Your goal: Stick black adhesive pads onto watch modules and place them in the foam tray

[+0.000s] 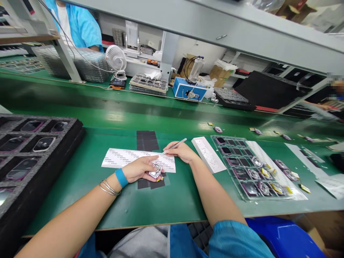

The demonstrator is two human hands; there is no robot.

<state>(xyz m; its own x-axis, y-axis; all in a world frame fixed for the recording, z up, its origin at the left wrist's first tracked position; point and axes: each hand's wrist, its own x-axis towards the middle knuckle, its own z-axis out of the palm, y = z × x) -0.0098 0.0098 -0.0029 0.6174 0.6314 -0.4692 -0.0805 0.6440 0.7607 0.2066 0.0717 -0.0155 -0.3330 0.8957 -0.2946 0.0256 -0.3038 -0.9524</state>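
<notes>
My left hand [141,169] is closed around a small watch-like device housing [156,170], its silvery inner side facing up. A blue band and thin bangles circle that wrist. Tweezers [178,143] are pinched in my right hand [180,152], their tip pointing down at a white label sheet [113,158] printed with rows of small dark text. The sheet lies under both hands. Dark rectangular film pieces [147,139] lie behind the sheet, and more show in front of it, partly covered by my left hand.
A black foam tray [75,134] with device housings stands at left. To the right are a white strip [208,154] and a clear plastic tray [243,195] of housings and yellow-edged parts. Behind are a small fan [116,57], a blue box [189,89] and a person in blue [86,27].
</notes>
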